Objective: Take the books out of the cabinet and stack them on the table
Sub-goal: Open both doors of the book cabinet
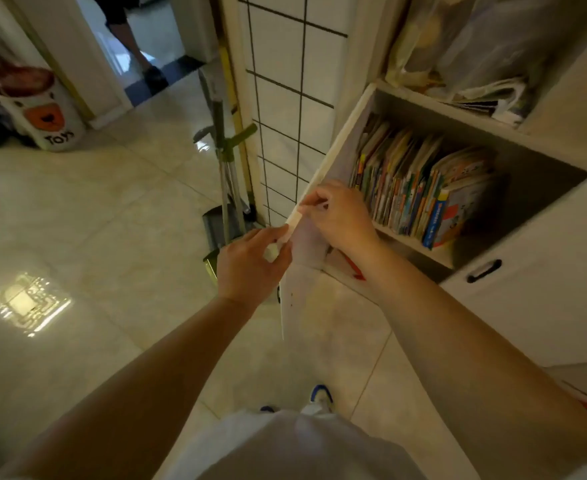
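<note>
A row of several colourful children's books [420, 188] stands upright in the open cabinet [541, 188] at the right, leaning slightly. The white cabinet door [299, 292] is swung out toward me. My left hand [250, 265] pinches the door's outer corner between thumb and fingers. My right hand [337, 216] grips the door's top edge just in front of the books, fingers curled over it. Neither hand touches a book. No table is in view.
A broom and dustpan [228, 188] lean against the tiled wall left of the cabinet. A toy bin [42, 116] stands at far left. Another person's leg [129, 36] is in the doorway. A closed door with a black handle [484, 270] is at the lower right, and bags [458, 46] fill the shelf above.
</note>
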